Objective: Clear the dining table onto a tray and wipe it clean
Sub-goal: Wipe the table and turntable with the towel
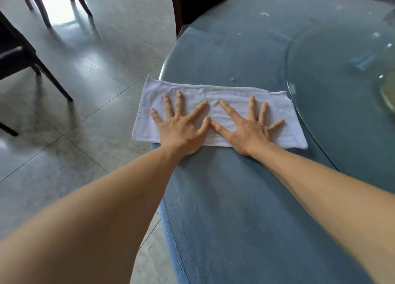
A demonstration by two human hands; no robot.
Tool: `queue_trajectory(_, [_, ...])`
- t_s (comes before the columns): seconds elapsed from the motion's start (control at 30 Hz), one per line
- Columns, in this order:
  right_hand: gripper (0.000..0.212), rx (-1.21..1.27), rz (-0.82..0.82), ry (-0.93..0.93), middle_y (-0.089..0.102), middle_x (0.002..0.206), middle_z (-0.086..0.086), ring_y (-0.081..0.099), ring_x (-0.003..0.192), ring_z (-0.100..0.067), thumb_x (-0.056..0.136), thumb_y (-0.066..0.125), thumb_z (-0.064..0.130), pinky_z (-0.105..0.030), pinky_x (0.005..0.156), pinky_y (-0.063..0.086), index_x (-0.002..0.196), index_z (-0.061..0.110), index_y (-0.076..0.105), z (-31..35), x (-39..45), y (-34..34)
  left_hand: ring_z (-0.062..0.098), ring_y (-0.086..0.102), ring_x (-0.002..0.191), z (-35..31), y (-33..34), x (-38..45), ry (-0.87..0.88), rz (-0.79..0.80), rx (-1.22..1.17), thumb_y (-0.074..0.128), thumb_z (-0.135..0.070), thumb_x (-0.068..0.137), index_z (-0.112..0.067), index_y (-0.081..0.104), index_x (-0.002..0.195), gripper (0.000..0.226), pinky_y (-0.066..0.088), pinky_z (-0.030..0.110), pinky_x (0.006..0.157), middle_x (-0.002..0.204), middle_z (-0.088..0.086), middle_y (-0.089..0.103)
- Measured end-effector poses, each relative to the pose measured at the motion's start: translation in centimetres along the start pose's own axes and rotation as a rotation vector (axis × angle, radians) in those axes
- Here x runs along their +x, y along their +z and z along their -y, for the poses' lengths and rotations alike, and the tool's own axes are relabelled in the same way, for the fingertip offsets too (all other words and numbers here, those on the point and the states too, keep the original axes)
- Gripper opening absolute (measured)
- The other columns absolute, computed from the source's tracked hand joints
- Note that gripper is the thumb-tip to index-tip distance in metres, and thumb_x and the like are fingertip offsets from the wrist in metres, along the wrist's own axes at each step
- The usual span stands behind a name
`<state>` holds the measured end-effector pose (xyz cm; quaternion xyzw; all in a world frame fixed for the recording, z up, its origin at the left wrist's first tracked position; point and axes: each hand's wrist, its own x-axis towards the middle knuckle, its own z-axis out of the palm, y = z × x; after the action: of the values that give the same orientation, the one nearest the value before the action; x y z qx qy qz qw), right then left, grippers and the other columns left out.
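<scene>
No lettering, label, brand, number or sign can be read anywhere in view, whether on the white cloth (218, 115) or the table (245, 198).

You're looking down at a pale grey glossy tiled floor (70, 87) with thin dark grout lines running diagonally. Bright daylight glares off the tiles at upper left, washing out a patch between chair legs. A dark wooden chair with angled legs (23, 57) stands at the left edge, and the slim legs of another dark chair (42, 4) show at the top left. A dark brown wooden chair back (192, 4) stands at the top centre. The far background at upper right is too dark and blurred to tell.
</scene>
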<state>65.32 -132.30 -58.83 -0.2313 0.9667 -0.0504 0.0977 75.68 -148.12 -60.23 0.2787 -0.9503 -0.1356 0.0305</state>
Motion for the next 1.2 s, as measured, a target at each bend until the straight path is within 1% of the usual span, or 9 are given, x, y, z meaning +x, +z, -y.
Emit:
queue_trajectory(0.17, [0.081,0.013,0.012,0.072,-0.023,0.17,-0.003,-0.023,0.153,-0.042,0.058,0.005,0.109,-0.085,0.101,-0.015,0.132,0.084,-0.013,1.2,2.6,-0.4,0.035,-0.017,0.154,0.8,-0.7,3.7,0.067,0.015,-0.011,0.009,-0.08,0.088,-0.067,0.003,0.147,0.061,-0.01,0.069,0.115,0.17,0.001,-0.01])
queue_trajectory(0.4, [0.081,0.052,-0.006,0.202,-0.022,0.17,-0.001,-0.021,0.154,-0.041,0.056,0.005,0.11,-0.083,0.103,-0.014,0.131,0.085,-0.013,3.7,9.8,-1.7,0.036,-0.013,0.154,2.0,-1.4,13.5,0.191,0.04,-0.03,0.011,-0.078,0.089,-0.065,0.008,0.149,0.061,-0.008,0.066,0.117,0.17,0.002,-0.007])
queue_trajectory(0.6, [0.08,0.066,-0.024,0.327,-0.022,0.17,-0.002,-0.02,0.154,-0.041,0.06,0.009,0.109,-0.084,0.104,-0.013,0.133,0.084,-0.013,5.0,15.2,-2.5,0.036,-0.014,0.154,2.1,-1.5,21.7,0.326,0.069,-0.006,0.008,-0.078,0.088,-0.065,0.006,0.149,0.062,-0.009,0.065,0.118,0.17,0.002,-0.008])
queue_trajectory(0.87, [0.08,0.085,-0.052,0.451,-0.022,0.17,0.0,-0.019,0.154,-0.041,0.06,0.007,0.109,-0.084,0.103,-0.013,0.133,0.083,-0.014,4.8,21.6,-3.5,0.033,-0.013,0.155,0.4,-1.2,30.4,0.452,0.068,0.001,0.006,-0.079,0.089,-0.065,0.009,0.149,0.062,-0.009,0.06,0.12,0.17,0.002,-0.008])
queue_trajectory(1.03, [0.083,0.095,-0.041,0.515,-0.023,0.169,0.002,-0.022,0.154,-0.04,0.059,0.004,0.108,-0.084,0.104,-0.013,0.136,0.08,-0.012,4.0,27.1,-4.5,0.03,-0.01,0.156,-1.5,-0.8,36.5,0.509,0.065,-0.008,0.008,-0.077,0.089,-0.064,0.015,0.149,0.061,-0.009,0.059,0.121,0.17,0.003,0.002])
queue_trajectory(1.1, [0.083,0.096,-0.029,0.548,-0.024,0.169,0.002,-0.023,0.153,-0.039,0.06,0.004,0.107,-0.083,0.105,-0.013,0.136,0.08,-0.013,3.6,29.1,-4.8,0.031,-0.008,0.156,-2.4,-0.6,39.2,0.535,0.091,0.009,0.009,-0.076,0.09,-0.064,0.013,0.149,0.06,-0.008,0.058,0.121,0.17,0.004,0.001])
queue_trajectory(1.2, [0.082,0.11,-0.04,0.588,-0.024,0.169,0.002,-0.023,0.153,-0.039,0.063,0.007,0.106,-0.083,0.105,-0.013,0.138,0.079,-0.01,2.9,32.7,-5.6,0.033,-0.013,0.155,-4.1,-0.5,43.6,0.576,0.142,0.047,0.008,-0.075,0.092,-0.064,0.007,0.15,0.058,-0.006,0.058,0.121,0.17,0.004,-0.007])
